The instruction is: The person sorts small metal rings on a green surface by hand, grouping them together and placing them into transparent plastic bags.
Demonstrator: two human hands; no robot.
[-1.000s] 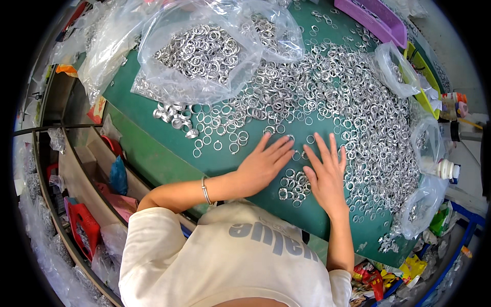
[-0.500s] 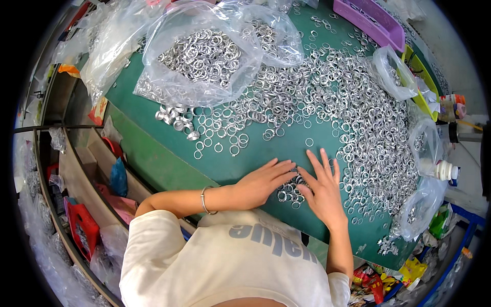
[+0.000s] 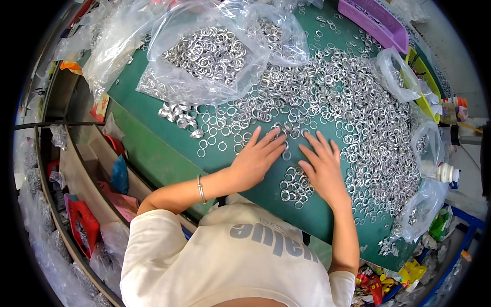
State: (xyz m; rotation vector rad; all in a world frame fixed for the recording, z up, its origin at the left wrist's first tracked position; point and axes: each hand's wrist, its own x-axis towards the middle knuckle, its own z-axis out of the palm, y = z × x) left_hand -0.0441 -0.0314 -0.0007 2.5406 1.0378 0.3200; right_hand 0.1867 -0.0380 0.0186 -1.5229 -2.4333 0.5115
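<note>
Many silver metal rings [image 3: 381,138] lie spread over the green tabletop [image 3: 250,197], thickest on the right. My left hand [image 3: 257,156] is open with its fingers apart, their tips at a few loose rings [image 3: 287,132] by the near edge of the spread. Beside those same rings, my right hand [image 3: 323,169] is also open, palm down and fingers spread. A small cluster of rings [image 3: 296,185] sits on the table between my two hands, close to my right palm. Neither hand grips a ring that I can see.
A clear plastic bag of rings [image 3: 204,59] stands at the far left, with a second bag [image 3: 276,38] beside it. A purple basket [image 3: 376,23] and a yellow-green basket [image 3: 424,84] line the far right. Smaller bags hang along the right edge. Shelves with a red container [image 3: 84,227] are at left.
Both hands have moved away from the small cluster, which is now uncovered. My left hand reached farther forward to the edge of the spread; my right hand rose slightly forward.
</note>
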